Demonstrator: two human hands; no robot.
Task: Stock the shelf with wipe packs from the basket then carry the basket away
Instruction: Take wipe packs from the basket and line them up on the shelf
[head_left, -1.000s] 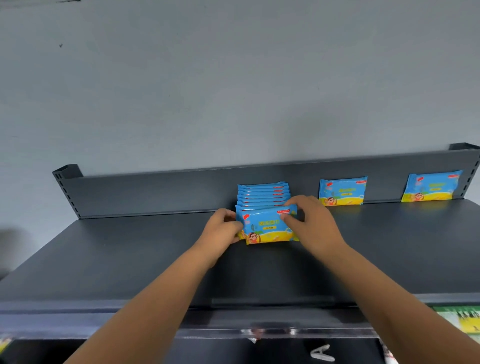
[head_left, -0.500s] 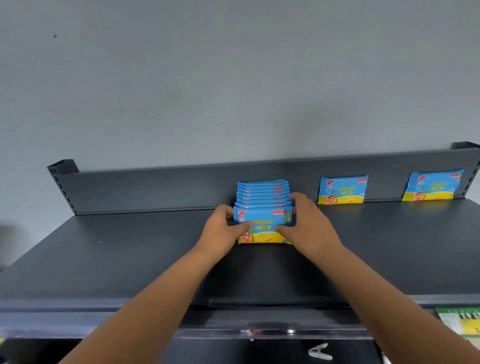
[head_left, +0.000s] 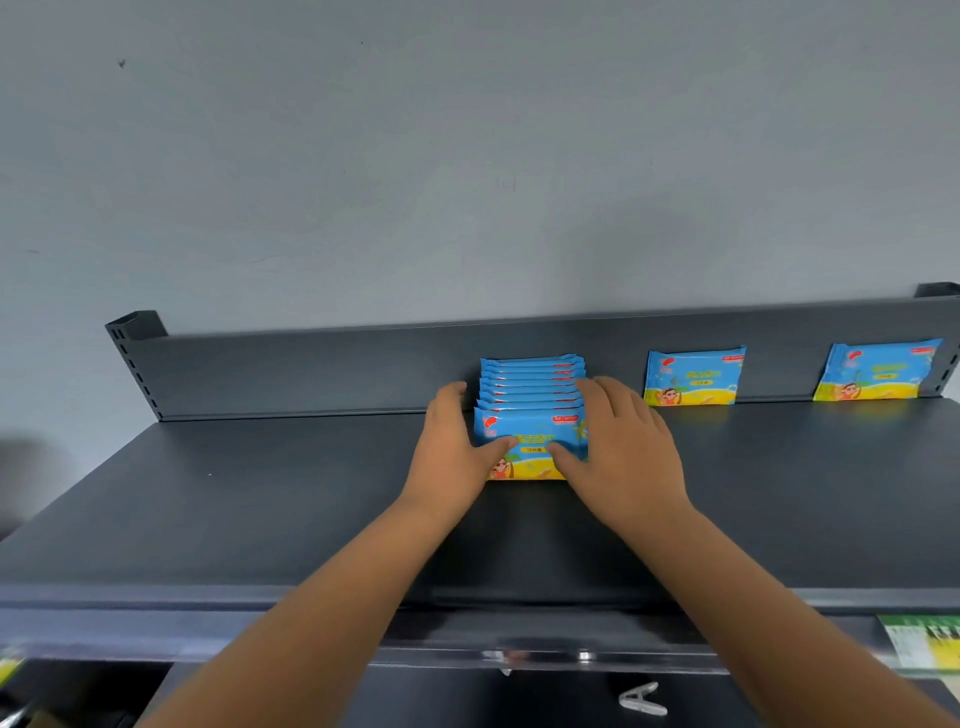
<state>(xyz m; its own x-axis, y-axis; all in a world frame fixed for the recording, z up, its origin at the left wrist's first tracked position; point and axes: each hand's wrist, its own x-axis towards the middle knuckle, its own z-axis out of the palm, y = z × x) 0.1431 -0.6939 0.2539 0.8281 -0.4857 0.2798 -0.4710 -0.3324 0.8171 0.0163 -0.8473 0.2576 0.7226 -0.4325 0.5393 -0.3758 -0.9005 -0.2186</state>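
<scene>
I stand facing a dark grey shelf (head_left: 218, 519) set against a pale wall (head_left: 467, 156). A row of wipe packs (head_left: 531, 387) stands upright on it, one behind another, running back to the low rear panel (head_left: 311, 374) of the shelf. The front pack (head_left: 530, 434) shows its blue and yellow face with a cartoon figure toward me.

My left hand (head_left: 454, 457) cups the left end of the row, fingers curled along its side and the thumb laid across the front pack's face. My right hand (head_left: 623, 452) does the same at the right end, fingers spread over the top right corner of the row and the thumb pressing the lower face of the front pack. Both hands are half closed around the row, squeezing it between them.

Further right, well apart from the row, a single pack (head_left: 693, 376) leans against the rear panel, and another single pack (head_left: 878, 370) leans there near the shelf's right end.

Below the shelf's front edge, a pale clip (head_left: 641, 699) lies on a lower level. A green and yellow label (head_left: 922, 642) shows at the right edge. The basket is out of view.
</scene>
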